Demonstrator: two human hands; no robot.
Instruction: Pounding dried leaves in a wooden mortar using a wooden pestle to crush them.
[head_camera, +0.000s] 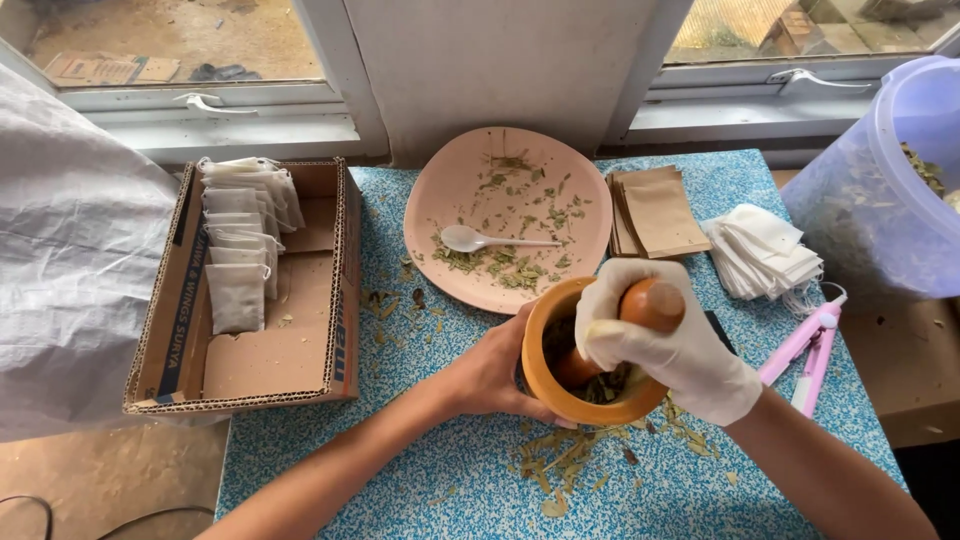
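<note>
An orange wooden mortar (545, 345) stands on the blue speckled table (450, 470), with dried green leaves inside. My bare left hand (492, 370) holds the mortar's left side. My right hand (665, 340), in a white glove, grips a wooden pestle (650, 303) whose lower end is down in the mortar. Crushed leaf bits (565, 460) lie scattered on the table in front of the mortar.
A pink plate (450, 180) with leaf bits and a white plastic spoon (480, 240) sits behind the mortar. A cardboard box (300, 350) with filled white bags is at left. Brown paper pouches (660, 212), white bags (765, 252), a pink tool (805, 350) and a clear tub (880, 190) are at right.
</note>
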